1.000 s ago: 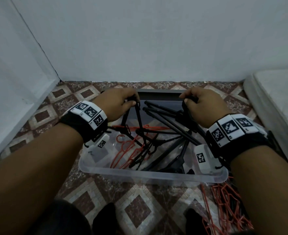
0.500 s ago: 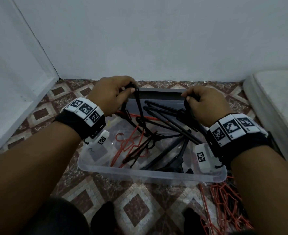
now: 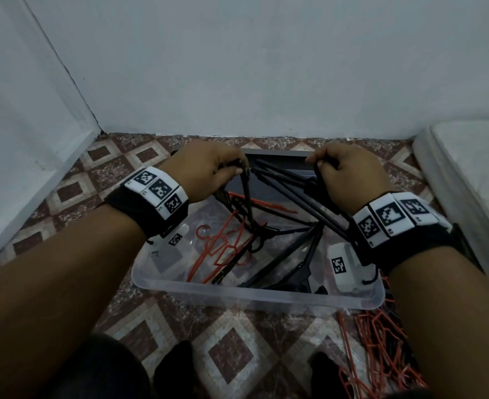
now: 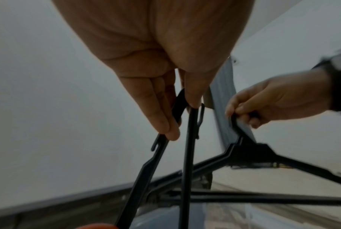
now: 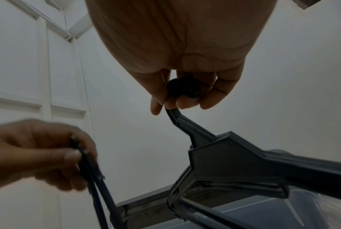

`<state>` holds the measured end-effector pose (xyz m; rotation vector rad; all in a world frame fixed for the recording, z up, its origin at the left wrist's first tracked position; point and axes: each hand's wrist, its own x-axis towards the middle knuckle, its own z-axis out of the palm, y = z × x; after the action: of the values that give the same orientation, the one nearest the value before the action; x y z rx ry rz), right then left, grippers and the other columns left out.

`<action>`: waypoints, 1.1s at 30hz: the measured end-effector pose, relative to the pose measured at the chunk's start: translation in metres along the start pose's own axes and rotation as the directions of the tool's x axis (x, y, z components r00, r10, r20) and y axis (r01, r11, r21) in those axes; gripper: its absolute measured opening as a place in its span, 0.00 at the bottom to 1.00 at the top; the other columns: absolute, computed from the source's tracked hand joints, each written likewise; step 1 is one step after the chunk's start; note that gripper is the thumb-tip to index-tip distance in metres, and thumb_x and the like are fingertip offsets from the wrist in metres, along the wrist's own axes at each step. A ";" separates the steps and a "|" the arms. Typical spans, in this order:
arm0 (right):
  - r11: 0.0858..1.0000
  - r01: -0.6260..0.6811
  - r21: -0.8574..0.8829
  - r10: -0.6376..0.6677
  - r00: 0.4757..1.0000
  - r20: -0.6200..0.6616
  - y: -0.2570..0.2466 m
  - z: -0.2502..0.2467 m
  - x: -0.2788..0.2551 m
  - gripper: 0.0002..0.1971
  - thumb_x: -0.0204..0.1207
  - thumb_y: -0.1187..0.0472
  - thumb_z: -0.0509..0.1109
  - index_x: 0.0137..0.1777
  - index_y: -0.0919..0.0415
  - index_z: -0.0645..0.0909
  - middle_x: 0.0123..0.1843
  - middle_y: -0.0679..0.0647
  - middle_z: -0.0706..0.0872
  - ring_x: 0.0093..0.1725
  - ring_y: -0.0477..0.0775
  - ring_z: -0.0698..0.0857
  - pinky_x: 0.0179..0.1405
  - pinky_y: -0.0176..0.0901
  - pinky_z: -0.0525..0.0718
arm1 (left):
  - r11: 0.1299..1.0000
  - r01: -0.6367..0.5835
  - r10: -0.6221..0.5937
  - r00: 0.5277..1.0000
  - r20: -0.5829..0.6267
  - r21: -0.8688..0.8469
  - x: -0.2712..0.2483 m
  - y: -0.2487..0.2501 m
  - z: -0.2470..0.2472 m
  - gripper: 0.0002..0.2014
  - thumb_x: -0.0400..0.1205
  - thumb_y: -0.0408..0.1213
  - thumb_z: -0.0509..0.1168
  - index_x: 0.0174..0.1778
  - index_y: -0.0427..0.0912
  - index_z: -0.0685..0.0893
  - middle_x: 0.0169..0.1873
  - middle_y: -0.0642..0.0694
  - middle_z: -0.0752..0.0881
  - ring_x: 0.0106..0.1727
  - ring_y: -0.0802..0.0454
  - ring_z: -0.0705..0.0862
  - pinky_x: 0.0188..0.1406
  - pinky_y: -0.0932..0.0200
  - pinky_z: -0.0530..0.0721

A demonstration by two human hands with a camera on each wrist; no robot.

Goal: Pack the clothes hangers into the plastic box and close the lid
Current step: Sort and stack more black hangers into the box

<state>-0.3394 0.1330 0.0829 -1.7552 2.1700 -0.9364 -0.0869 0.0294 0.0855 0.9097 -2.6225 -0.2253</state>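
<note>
While it hovers over the far left of the clear plastic box (image 3: pixel 254 295), the left hand (image 3: pixel 205 171) pinches the end of a black hanger (image 4: pixel 156 164) between fingers and thumb. Red hangers (image 3: pixel 223 243) lie in the box's left half, black ones (image 3: pixel 292 254) to their right. Over the far right, the right hand (image 3: pixel 349 174) curls round the hook of a black hanger bundle (image 5: pixel 234 156). More red hangers (image 3: pixel 381 349) lie on the tiled floor (image 3: pixel 231 341) near right.
</note>
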 end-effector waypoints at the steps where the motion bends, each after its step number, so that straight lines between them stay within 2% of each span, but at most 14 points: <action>1: 1.000 -0.003 0.000 0.003 1.000 -0.011 0.000 0.000 0.000 0.12 0.81 0.62 0.63 0.48 0.46 0.86 0.36 0.42 0.85 0.29 0.43 0.80 0.24 0.31 0.70 | 0.998 0.059 -0.059 0.998 0.021 0.022 0.001 -0.005 0.005 0.08 0.85 0.41 0.65 0.57 0.51 0.87 0.43 0.50 0.90 0.43 0.51 0.87 0.34 0.64 0.73; 3: 1.000 -0.010 -0.001 0.010 1.000 -0.028 0.002 -0.001 0.000 0.12 0.80 0.62 0.64 0.49 0.47 0.87 0.41 0.43 0.85 0.36 0.46 0.81 0.34 0.34 0.73 | 0.970 0.213 -0.222 0.972 0.071 0.120 -0.001 -0.020 0.015 0.10 0.85 0.40 0.64 0.60 0.48 0.86 0.51 0.45 0.90 0.51 0.46 0.87 0.42 0.61 0.75; 5: 1.000 -0.012 -0.002 0.012 0.999 -0.030 0.004 -0.002 0.000 0.12 0.79 0.63 0.64 0.49 0.47 0.87 0.42 0.44 0.85 0.39 0.47 0.82 0.38 0.35 0.73 | 0.887 0.384 -0.428 0.892 0.144 0.255 -0.005 -0.035 0.026 0.18 0.84 0.42 0.64 0.70 0.44 0.79 0.62 0.39 0.85 0.61 0.40 0.84 0.54 0.54 0.79; 8: 1.000 -0.019 0.001 0.019 1.000 -0.022 0.007 -0.002 0.001 0.12 0.79 0.63 0.64 0.48 0.47 0.87 0.39 0.44 0.84 0.33 0.42 0.80 0.28 0.31 0.72 | 0.718 0.546 -0.633 0.770 0.078 0.432 -0.008 -0.042 0.038 0.28 0.81 0.55 0.66 0.68 0.37 0.74 0.57 0.36 0.82 0.53 0.37 0.85 0.43 0.50 0.82; 9: 1.000 -0.017 -0.002 0.017 1.000 -0.020 0.007 -0.002 0.001 0.12 0.79 0.63 0.64 0.48 0.47 0.87 0.38 0.43 0.83 0.32 0.40 0.79 0.27 0.29 0.71 | 0.723 0.509 -0.609 0.789 0.082 0.467 -0.007 -0.041 0.044 0.27 0.81 0.59 0.64 0.62 0.37 0.78 0.49 0.40 0.84 0.45 0.41 0.85 0.38 0.53 0.82; 11: 1.000 -0.018 -0.008 0.018 1.000 -0.012 0.006 -0.001 0.002 0.12 0.80 0.62 0.63 0.49 0.47 0.87 0.37 0.42 0.82 0.30 0.39 0.79 0.26 0.28 0.70 | 0.790 0.363 -0.548 0.779 0.304 0.494 -0.005 -0.033 0.069 0.28 0.81 0.63 0.60 0.52 0.39 0.84 0.39 0.45 0.83 0.37 0.46 0.82 0.40 0.56 0.83; 14: 1.000 -0.024 -0.005 0.024 1.000 0.013 0.004 0.001 0.001 0.12 0.81 0.62 0.62 0.50 0.47 0.86 0.35 0.37 0.80 0.29 0.37 0.78 0.24 0.29 0.67 | 0.844 0.203 -0.515 0.562 0.647 0.496 -0.021 -0.027 0.118 0.22 0.77 0.64 0.62 0.40 0.47 0.81 0.36 0.48 0.83 0.32 0.52 0.78 0.39 0.58 0.80; 16: 1.000 -0.014 -0.007 0.014 1.000 0.019 0.005 0.002 0.000 0.12 0.82 0.62 0.62 0.50 0.48 0.87 0.34 0.36 0.79 0.29 0.37 0.77 0.24 0.27 0.67 | 0.830 0.101 -0.525 0.471 0.709 0.548 -0.031 -0.034 0.139 0.22 0.74 0.63 0.64 0.42 0.46 0.85 0.38 0.48 0.86 0.36 0.49 0.83 0.41 0.56 0.85; 19: 1.000 -0.010 -0.005 0.010 1.000 0.006 0.008 0.001 -0.002 0.12 0.81 0.62 0.62 0.49 0.47 0.86 0.32 0.36 0.79 0.26 0.37 0.77 0.18 0.21 0.66 | 0.778 0.031 -0.571 0.454 0.685 0.628 -0.027 -0.046 0.139 0.12 0.78 0.52 0.67 0.49 0.50 0.88 0.47 0.49 0.88 0.45 0.47 0.85 0.51 0.50 0.87; 21: 1.000 -0.007 0.006 0.007 1.000 0.009 0.011 0.000 -0.002 0.12 0.81 0.63 0.62 0.48 0.46 0.86 0.31 0.37 0.80 0.24 0.38 0.77 0.18 0.20 0.67 | 0.761 0.110 -0.616 0.429 0.660 0.639 -0.020 -0.059 0.140 0.10 0.81 0.49 0.69 0.54 0.51 0.86 0.53 0.49 0.86 0.51 0.46 0.83 0.51 0.50 0.83; 23: 1.000 -0.003 0.012 0.003 1.000 0.017 0.014 0.001 -0.002 0.13 0.82 0.63 0.62 0.46 0.46 0.85 0.30 0.38 0.80 0.22 0.36 0.78 0.18 0.21 0.68 | 0.759 0.226 -0.644 0.400 0.652 0.610 -0.018 -0.074 0.145 0.14 0.83 0.43 0.67 0.63 0.43 0.84 0.62 0.42 0.85 0.62 0.42 0.83 0.58 0.47 0.80; 26: 1.000 -0.015 0.013 0.015 0.999 0.029 0.018 0.003 0.002 0.13 0.82 0.63 0.62 0.46 0.45 0.85 0.29 0.40 0.80 0.23 0.31 0.77 0.18 0.21 0.68 | 0.752 0.086 -0.623 0.417 0.662 0.654 -0.019 -0.089 0.162 0.20 0.87 0.39 0.62 0.75 0.39 0.76 0.74 0.41 0.77 0.74 0.44 0.76 0.67 0.52 0.75; 29: 1.000 -0.023 0.006 0.023 0.999 0.033 0.019 0.008 0.006 0.13 0.82 0.62 0.62 0.46 0.45 0.85 0.29 0.41 0.80 0.22 0.31 0.77 0.17 0.21 0.68 | 0.706 0.065 -0.687 0.308 0.659 0.705 -0.023 -0.090 0.176 0.25 0.88 0.46 0.59 0.82 0.48 0.66 0.80 0.49 0.69 0.80 0.47 0.67 0.71 0.48 0.72; 33: 0.999 -0.035 0.010 0.035 0.999 0.036 0.016 0.013 0.012 0.13 0.82 0.62 0.62 0.46 0.45 0.85 0.29 0.41 0.81 0.21 0.40 0.76 0.16 0.24 0.67 | 0.704 0.052 -0.685 0.311 0.659 0.708 -0.027 -0.099 0.181 0.22 0.87 0.43 0.57 0.78 0.48 0.71 0.77 0.48 0.73 0.76 0.43 0.72 0.71 0.43 0.75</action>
<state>-0.3490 0.1185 0.0664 -1.7107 2.1625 -0.8993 -0.0802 -0.0247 -0.1150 2.2510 -3.4668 0.0010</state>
